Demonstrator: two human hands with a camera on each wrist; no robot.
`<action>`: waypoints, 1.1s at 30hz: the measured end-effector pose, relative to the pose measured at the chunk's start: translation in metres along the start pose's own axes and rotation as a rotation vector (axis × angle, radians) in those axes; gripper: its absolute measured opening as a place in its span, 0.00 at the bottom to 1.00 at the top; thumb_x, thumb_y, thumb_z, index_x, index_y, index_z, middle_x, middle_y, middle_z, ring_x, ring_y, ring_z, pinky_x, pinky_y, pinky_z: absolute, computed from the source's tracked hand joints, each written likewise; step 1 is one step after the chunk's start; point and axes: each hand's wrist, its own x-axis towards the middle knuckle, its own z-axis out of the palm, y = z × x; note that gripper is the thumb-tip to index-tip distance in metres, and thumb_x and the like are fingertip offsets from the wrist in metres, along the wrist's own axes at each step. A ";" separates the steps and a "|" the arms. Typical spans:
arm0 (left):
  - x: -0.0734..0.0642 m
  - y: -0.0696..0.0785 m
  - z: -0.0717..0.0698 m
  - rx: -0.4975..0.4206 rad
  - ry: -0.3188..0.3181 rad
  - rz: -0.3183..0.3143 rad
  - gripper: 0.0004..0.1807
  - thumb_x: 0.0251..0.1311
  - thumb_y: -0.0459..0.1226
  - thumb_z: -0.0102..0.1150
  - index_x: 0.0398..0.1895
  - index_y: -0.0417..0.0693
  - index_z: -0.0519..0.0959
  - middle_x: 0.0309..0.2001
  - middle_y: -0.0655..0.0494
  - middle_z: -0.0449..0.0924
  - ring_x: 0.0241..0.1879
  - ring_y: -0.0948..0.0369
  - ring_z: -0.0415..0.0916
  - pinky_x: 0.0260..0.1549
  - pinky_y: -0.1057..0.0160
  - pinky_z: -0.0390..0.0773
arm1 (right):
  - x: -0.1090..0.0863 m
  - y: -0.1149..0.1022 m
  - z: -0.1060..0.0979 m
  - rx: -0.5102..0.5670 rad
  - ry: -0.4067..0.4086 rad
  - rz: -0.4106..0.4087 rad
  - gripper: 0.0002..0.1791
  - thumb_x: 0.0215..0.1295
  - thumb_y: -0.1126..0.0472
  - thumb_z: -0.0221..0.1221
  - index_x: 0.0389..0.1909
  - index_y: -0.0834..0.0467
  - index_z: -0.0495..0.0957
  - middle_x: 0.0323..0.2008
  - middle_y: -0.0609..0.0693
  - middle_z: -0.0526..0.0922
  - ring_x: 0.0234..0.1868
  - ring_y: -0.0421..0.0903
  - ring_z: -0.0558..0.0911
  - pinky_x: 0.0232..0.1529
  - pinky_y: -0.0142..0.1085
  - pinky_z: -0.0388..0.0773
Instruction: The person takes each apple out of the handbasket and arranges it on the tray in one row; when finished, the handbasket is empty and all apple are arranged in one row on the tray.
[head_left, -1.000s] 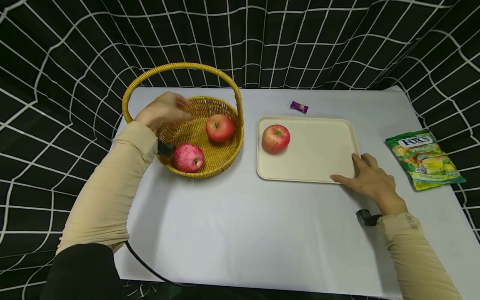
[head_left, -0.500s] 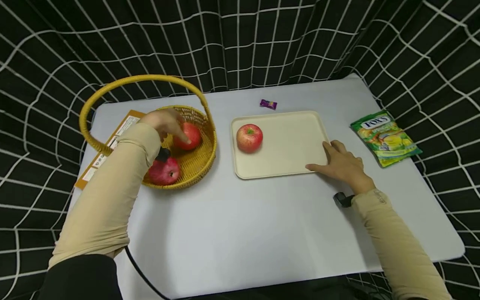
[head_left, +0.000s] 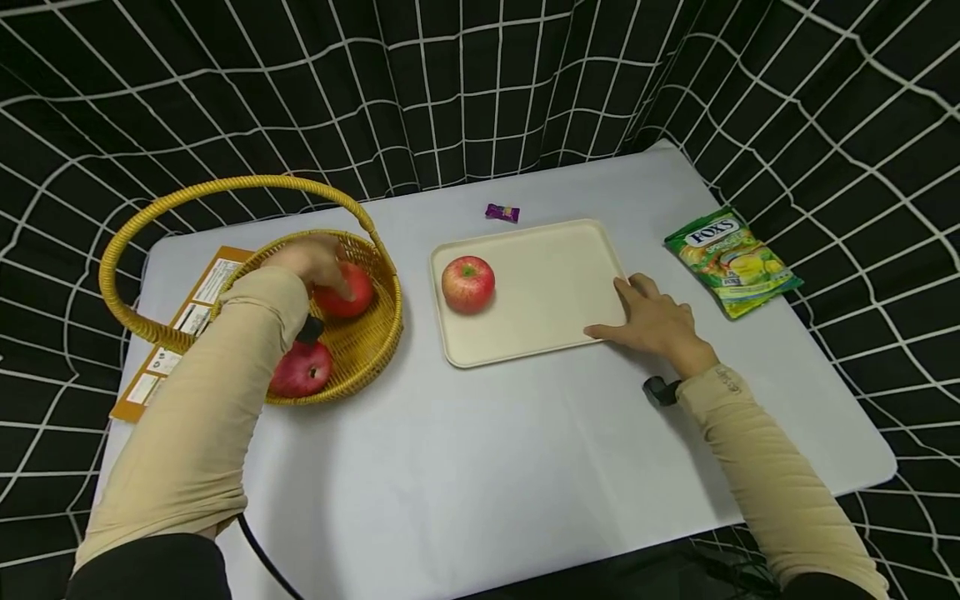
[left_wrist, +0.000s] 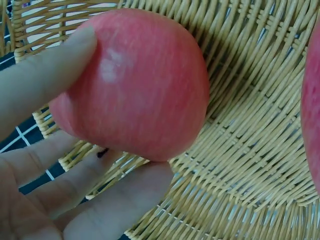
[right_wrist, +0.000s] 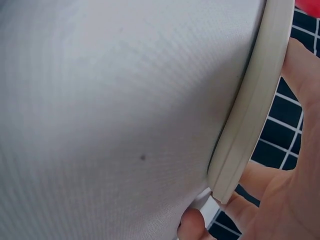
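My left hand (head_left: pixel 311 262) reaches into the yellow wicker basket (head_left: pixel 378 360) and holds a red apple (left_wrist: pixel 145 85). In the left wrist view the thumb lies on the apple's upper side and a fingertip meets its lower edge. A darker pink-red apple (head_left: pixel 303 369) sits near the basket's front, below my wrist. My right hand (head_left: pixel 652 321) grips the near right corner of a cream tray (head_left: pixel 547 292), thumb along the front rim and fingers at the right side. On the tray's left part stands another red apple (head_left: pixel 468 285).
The basket's tall arched handle (head_left: pixel 247 181) rises over my left forearm. An orange-brown box with white labels (head_left: pixel 142 387) lies left of the basket. Behind the tray is a small purple wrapped candy (head_left: pixel 502 212); a green FOX'S bag (head_left: pixel 731 260) lies to the right. Black netted cloth surrounds the table.
My left hand has come down onto the red apple at the basket's back right. My right hand stays at the tray corner. The head view has swung right, revealing the orange-brown box.
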 end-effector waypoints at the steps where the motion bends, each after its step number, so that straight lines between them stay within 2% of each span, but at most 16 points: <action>1: 0.001 0.000 0.000 0.029 0.009 -0.005 0.42 0.57 0.44 0.71 0.68 0.28 0.65 0.63 0.31 0.70 0.58 0.42 0.72 0.63 0.45 0.77 | 0.000 -0.001 0.000 -0.004 -0.003 0.000 0.68 0.56 0.17 0.55 0.83 0.58 0.45 0.81 0.68 0.47 0.68 0.79 0.69 0.60 0.75 0.67; 2: 0.002 0.001 0.000 0.056 0.011 -0.003 0.42 0.57 0.45 0.71 0.66 0.26 0.67 0.61 0.32 0.72 0.58 0.43 0.73 0.64 0.45 0.76 | 0.000 -0.001 0.000 -0.006 -0.007 0.002 0.68 0.56 0.17 0.55 0.84 0.58 0.44 0.81 0.68 0.46 0.68 0.79 0.68 0.60 0.75 0.67; 6: 0.007 0.003 -0.005 0.100 -0.027 0.016 0.41 0.59 0.47 0.69 0.66 0.27 0.67 0.63 0.32 0.71 0.64 0.41 0.71 0.70 0.44 0.72 | -0.002 -0.001 -0.003 -0.013 -0.014 0.006 0.69 0.55 0.16 0.53 0.84 0.58 0.42 0.81 0.68 0.45 0.68 0.80 0.67 0.60 0.75 0.66; 9: 0.010 0.004 -0.005 0.025 -0.071 0.021 0.45 0.60 0.45 0.68 0.73 0.30 0.60 0.72 0.31 0.63 0.73 0.39 0.63 0.75 0.43 0.66 | -0.002 0.000 -0.004 -0.002 -0.016 0.000 0.69 0.55 0.15 0.53 0.84 0.58 0.42 0.81 0.69 0.44 0.68 0.81 0.66 0.59 0.75 0.65; 16: 0.013 -0.004 0.003 -0.170 -0.088 -0.006 0.45 0.61 0.41 0.68 0.74 0.32 0.56 0.73 0.33 0.60 0.74 0.40 0.61 0.73 0.43 0.69 | -0.001 -0.004 -0.001 -0.003 -0.027 -0.025 0.69 0.57 0.16 0.53 0.83 0.60 0.43 0.80 0.71 0.44 0.67 0.82 0.66 0.58 0.76 0.66; 19: 0.009 -0.007 0.003 -0.188 -0.040 -0.007 0.44 0.60 0.43 0.69 0.72 0.34 0.58 0.70 0.35 0.63 0.68 0.41 0.68 0.66 0.43 0.76 | -0.002 -0.004 0.000 -0.004 -0.025 -0.030 0.68 0.57 0.16 0.52 0.83 0.60 0.44 0.80 0.71 0.44 0.67 0.82 0.67 0.57 0.75 0.67; 22: -0.001 -0.013 0.001 -0.191 0.061 0.026 0.41 0.57 0.45 0.71 0.68 0.37 0.62 0.64 0.38 0.69 0.58 0.45 0.74 0.54 0.48 0.82 | -0.004 -0.004 0.001 0.004 -0.032 -0.029 0.68 0.57 0.16 0.53 0.83 0.60 0.43 0.80 0.72 0.44 0.66 0.82 0.66 0.55 0.75 0.67; 24: -0.010 -0.017 -0.002 -0.197 0.136 0.051 0.41 0.54 0.46 0.72 0.66 0.40 0.64 0.60 0.40 0.72 0.54 0.48 0.74 0.50 0.52 0.81 | -0.005 -0.003 0.001 0.006 -0.038 -0.026 0.68 0.57 0.16 0.53 0.83 0.60 0.43 0.80 0.72 0.44 0.66 0.82 0.66 0.55 0.74 0.68; 27: -0.027 -0.026 -0.005 -0.256 0.212 0.042 0.42 0.52 0.46 0.72 0.68 0.45 0.63 0.59 0.41 0.72 0.53 0.49 0.73 0.49 0.55 0.77 | -0.005 -0.004 0.001 0.006 -0.039 -0.034 0.68 0.57 0.16 0.52 0.83 0.60 0.43 0.80 0.73 0.44 0.66 0.83 0.65 0.54 0.74 0.67; 30: -0.046 -0.036 -0.003 -0.340 0.258 0.024 0.43 0.53 0.46 0.72 0.70 0.48 0.61 0.60 0.41 0.72 0.53 0.48 0.74 0.51 0.54 0.78 | -0.003 -0.006 0.000 0.007 -0.040 -0.045 0.69 0.57 0.16 0.51 0.83 0.60 0.42 0.80 0.72 0.43 0.67 0.83 0.65 0.55 0.74 0.67; 33: -0.062 -0.042 0.002 -0.402 0.308 0.047 0.44 0.54 0.47 0.73 0.72 0.51 0.61 0.63 0.42 0.73 0.55 0.48 0.75 0.54 0.52 0.79 | -0.003 -0.006 -0.001 0.013 -0.042 -0.039 0.69 0.57 0.15 0.52 0.83 0.60 0.41 0.79 0.73 0.43 0.67 0.83 0.64 0.55 0.76 0.65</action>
